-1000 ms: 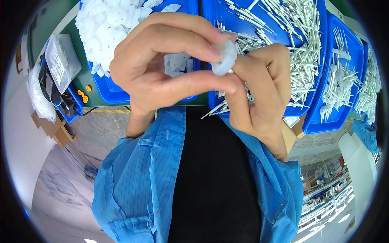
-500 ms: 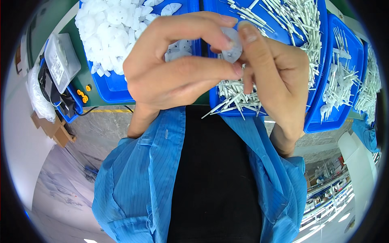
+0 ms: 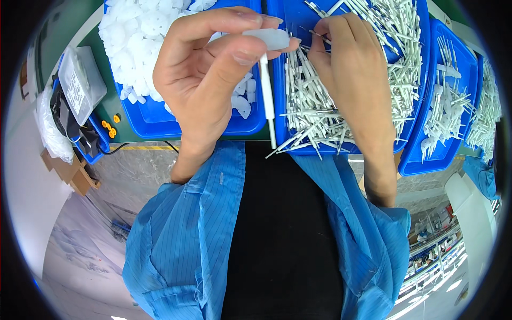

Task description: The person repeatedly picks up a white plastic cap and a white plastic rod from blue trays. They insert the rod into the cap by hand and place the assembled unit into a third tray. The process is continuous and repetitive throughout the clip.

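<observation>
Between the thumb and fingers of my left hand is a translucent white plastic disc, seen nearly edge-on. A slim white rod hangs down from the disc, its lower end near the tray's front edge. My right hand is over the blue tray of rods on the right, back of the hand up. Its thumb and fingertips pinch the thin end of a rod; the hand covers most of it. Many loose white rods with thin metal ends lie under and around that hand.
A blue tray at the left carries a heap of translucent white plastic pieces. Farther right, another blue tray holds rods joined to white pieces. Small orange parts and a clear plastic box are at the far left.
My hands were together around the disc; now they are apart. The left has moved left and turned, showing the hanging rod. The right has let go of the disc and reached into the rods.
</observation>
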The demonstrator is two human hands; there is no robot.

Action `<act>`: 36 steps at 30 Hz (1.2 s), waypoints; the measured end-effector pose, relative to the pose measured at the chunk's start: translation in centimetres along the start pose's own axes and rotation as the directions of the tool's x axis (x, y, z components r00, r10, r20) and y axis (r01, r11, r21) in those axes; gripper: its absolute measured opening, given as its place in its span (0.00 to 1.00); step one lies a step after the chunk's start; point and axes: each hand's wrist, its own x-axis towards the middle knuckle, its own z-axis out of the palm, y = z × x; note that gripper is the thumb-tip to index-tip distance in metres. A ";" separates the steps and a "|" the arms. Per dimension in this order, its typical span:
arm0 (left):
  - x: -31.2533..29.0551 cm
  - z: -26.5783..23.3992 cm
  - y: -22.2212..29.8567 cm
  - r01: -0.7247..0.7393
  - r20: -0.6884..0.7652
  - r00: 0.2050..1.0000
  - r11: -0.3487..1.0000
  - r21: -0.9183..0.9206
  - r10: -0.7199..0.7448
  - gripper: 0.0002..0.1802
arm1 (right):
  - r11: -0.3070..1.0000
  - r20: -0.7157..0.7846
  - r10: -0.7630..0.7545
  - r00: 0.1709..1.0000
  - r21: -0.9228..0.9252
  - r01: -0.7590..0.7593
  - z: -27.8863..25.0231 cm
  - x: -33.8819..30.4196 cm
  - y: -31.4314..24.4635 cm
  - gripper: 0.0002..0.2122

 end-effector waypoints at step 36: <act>0.1 1.1 0.9 0.012 0.035 0.999 0.999 0.031 -0.013 0.16 | 0.757 0.102 0.278 0.955 0.589 -0.283 -3.2 -2.2 -5.9 0.03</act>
